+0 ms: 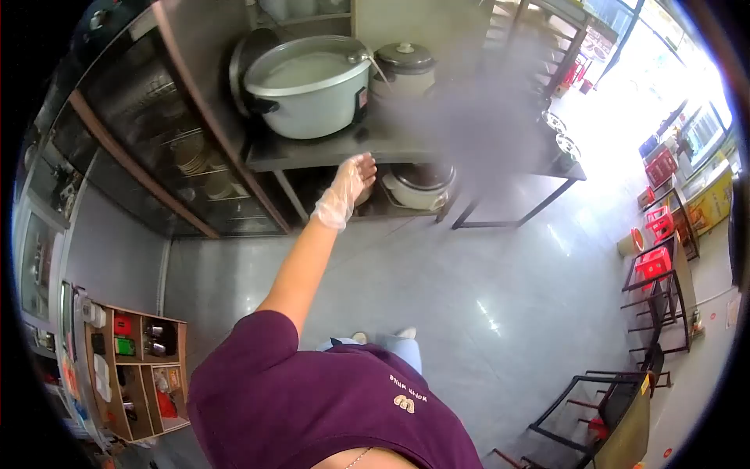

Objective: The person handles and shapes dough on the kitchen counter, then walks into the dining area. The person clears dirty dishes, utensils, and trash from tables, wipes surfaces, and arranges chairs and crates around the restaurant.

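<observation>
Purple sleeve [254, 340]: nearest thing on my head feed; the bare forearm runs forward from it.
Left grip [356, 180]: clear glove on; fingers loosely extended, closed on nothing I can see.
Right grip: outside my view; cannot tell its state.
Worktop [391, 131]: left grip is at its front edge; contact unconfirmed. Right part blurred on my feed.
Lower pot [418, 197]: on the shelf under the worktop, right of the left grip, lid on.
Large cooker [305, 113]: on the worktop beyond the left grip, uncovered, pale contents inside.
Ladle [360, 57]: metal, head at the large cooker's right rim.
Small cooker [405, 74]: just right of the large one, lid on.
Round lid [250, 48]: appears propped upright behind the large cooker's left side.
Done: large cooker open, by my reading.
Left: no hold on cooker or ladle yet; the remaining amount I cannot judge from here.
</observation>
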Tool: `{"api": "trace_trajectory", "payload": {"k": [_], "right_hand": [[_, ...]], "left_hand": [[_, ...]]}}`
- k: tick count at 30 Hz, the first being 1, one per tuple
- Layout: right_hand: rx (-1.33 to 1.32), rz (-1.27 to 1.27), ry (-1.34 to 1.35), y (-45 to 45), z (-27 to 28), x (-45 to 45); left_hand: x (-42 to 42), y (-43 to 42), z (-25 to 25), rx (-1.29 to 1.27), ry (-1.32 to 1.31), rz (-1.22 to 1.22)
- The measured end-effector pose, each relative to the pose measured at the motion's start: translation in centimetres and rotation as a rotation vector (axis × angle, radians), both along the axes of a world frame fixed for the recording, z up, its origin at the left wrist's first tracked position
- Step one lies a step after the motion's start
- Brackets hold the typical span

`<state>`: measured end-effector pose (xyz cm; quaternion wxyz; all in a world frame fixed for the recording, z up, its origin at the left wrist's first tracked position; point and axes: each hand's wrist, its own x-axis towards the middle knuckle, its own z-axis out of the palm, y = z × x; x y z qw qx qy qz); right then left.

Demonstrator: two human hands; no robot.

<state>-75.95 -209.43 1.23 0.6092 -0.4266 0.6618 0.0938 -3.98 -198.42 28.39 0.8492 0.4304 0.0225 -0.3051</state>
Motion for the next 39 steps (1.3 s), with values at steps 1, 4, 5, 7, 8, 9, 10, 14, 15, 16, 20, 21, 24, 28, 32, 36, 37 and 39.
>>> {"api": "trace_trajectory", "payload": {"k": [1,4,5,7,8,9,10,14,15,16,20,21,24,28,32,36,37,39], "right_hand": [[0.046,-0.004,0.065,-0.5,0.0,-0.2],[0.086,0.039,0.127,-4.6,0.3,1.9],[0.078,0.056,0.123,-7.0,0.3,3.3],[0.061,0.092,0.098,-12.0,1.1,7.0],[0.032,0.116,0.072,-15.1,1.5,8.9],[-0.006,0.149,0.031,-18.6,2.1,11.5],[-0.058,0.173,-0.017,-22.1,3.5,14.4],[-0.35,0.206,-0.289,-33.8,10.1,28.5],[-0.428,0.215,-0.358,-36.2,12.0,32.2],[-0.485,0.256,-0.375,-38.1,13.4,34.8],[-0.529,0.34,-0.345,-40.9,13.7,41.8],[-0.5,0.359,-0.336,-40.8,13.0,43.4],[-0.293,0.461,-0.205,-38.0,9.8,47.1],[-0.197,0.885,-0.227,-33.6,10.8,52.4],[-0.178,0.725,-0.171,-31.9,12.8,54.0],[-0.15,0.592,-0.128,-33.9,11.3,52.0],[-0.151,0.567,-0.129,-34.2,11.5,51.0],[-0.168,0.58,-0.062,-35.1,12.1,49.3]], "left_hand": [[3.2,-2.1,-1.0,-0.11,0.095,0.008],[11.2,-6.9,-5.7,-0.242,0.169,0.123],[12.4,-8.8,-4.5,-0.132,0.172,0.28],[15.4,-10.8,-4.9,-0.106,0.215,0.344],[16.9,-11.7,-5.6,-0.089,0.211,0.377],[18.6,-12.4,-6.1,-0.082,0.205,0.421],[19.5,-13.0,-7.0,-0.09,0.236,0.469],[23.2,-13.9,-7.7,-0.054,0.325,0.646],[23.9,-13.9,-8.4,-0.056,0.356,0.664],[24.1,-14.0,-9.4,-0.117,0.291,0.674],[24.1,-14.2,-11.7,-0.277,0.255,0.713],[23.9,-14.4,-11.2,-0.324,0.269,0.725],[24.4,-15.2,-11.0,-0.397,0.277,0.709],[25.6,-15.9,-11.1,-0.286,0.267,0.816],[26.4,-15.7,-9.3,-0.209,0.314,0.811],[26.3,-16.6,-10.1,-0.135,0.343,0.874],[26.1,-16.9,-10.2,-0.107,0.314,0.892],[26.2,-17.1,-11.0,-0.04,0.287,0.904]]}}
